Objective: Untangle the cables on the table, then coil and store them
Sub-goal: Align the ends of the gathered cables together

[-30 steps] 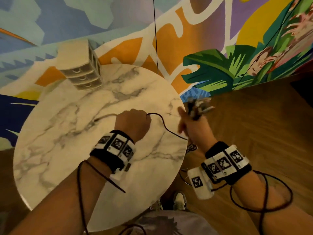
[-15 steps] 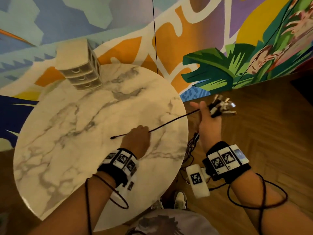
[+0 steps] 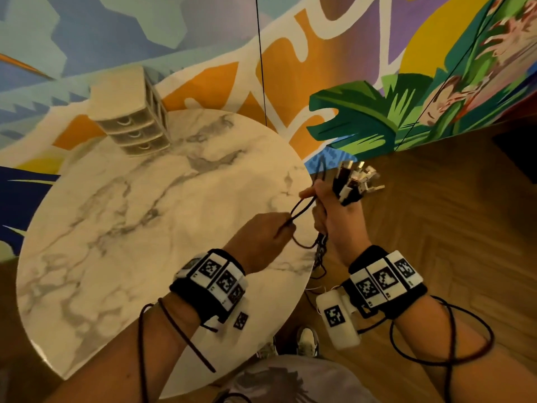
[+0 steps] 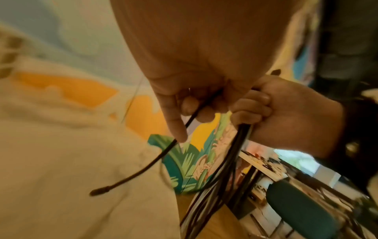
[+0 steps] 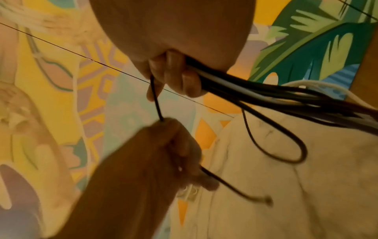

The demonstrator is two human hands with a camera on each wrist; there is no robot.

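My right hand (image 3: 334,216) grips a bundle of black and white cables (image 5: 255,90) at the table's right edge, with their plugs (image 3: 356,181) sticking up past the fingers and the strands (image 4: 216,186) hanging toward the floor. My left hand (image 3: 270,234) pinches one thin black cable (image 3: 300,209) just left of the right hand. That cable loops between both hands, and its free end (image 4: 100,192) dangles over the marble. The right thumb and forefinger also hold this cable (image 5: 155,98).
The round marble table (image 3: 130,228) carries a small beige drawer unit (image 3: 133,117) at its far edge. A painted mural wall stands behind. Wooden floor (image 3: 436,213) lies to the right, and my shoes (image 3: 308,341) show below the table edge.
The left hand slid along the thin cable toward the right hand, and the taut cable went slack into a small loop. The right hand came back toward the table edge.
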